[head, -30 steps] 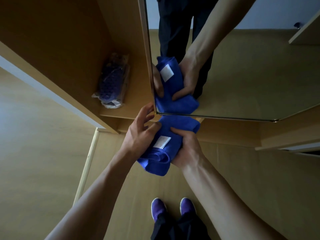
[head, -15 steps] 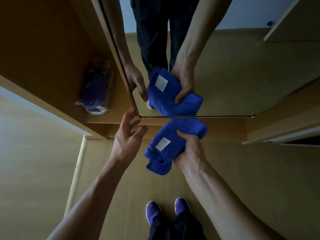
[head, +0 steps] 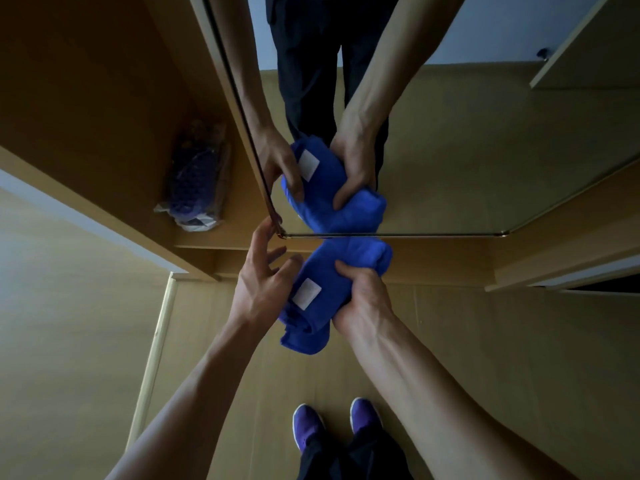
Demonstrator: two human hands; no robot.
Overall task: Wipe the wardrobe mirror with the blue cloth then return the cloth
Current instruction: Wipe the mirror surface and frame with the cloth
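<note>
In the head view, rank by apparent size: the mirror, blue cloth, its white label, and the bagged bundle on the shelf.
Largest: mirror.
Then blue cloth and bagged bundle, which look alike, the bundle being farther.
Smallest: white label.

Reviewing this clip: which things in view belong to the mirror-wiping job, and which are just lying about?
Job:
- cloth, folded, gripped by the right hand
- left hand, open beside the cloth
- mirror

Lying about:
- plastic-wrapped bundle on the wardrobe shelf
- purple shoes, on the person's feet
</note>
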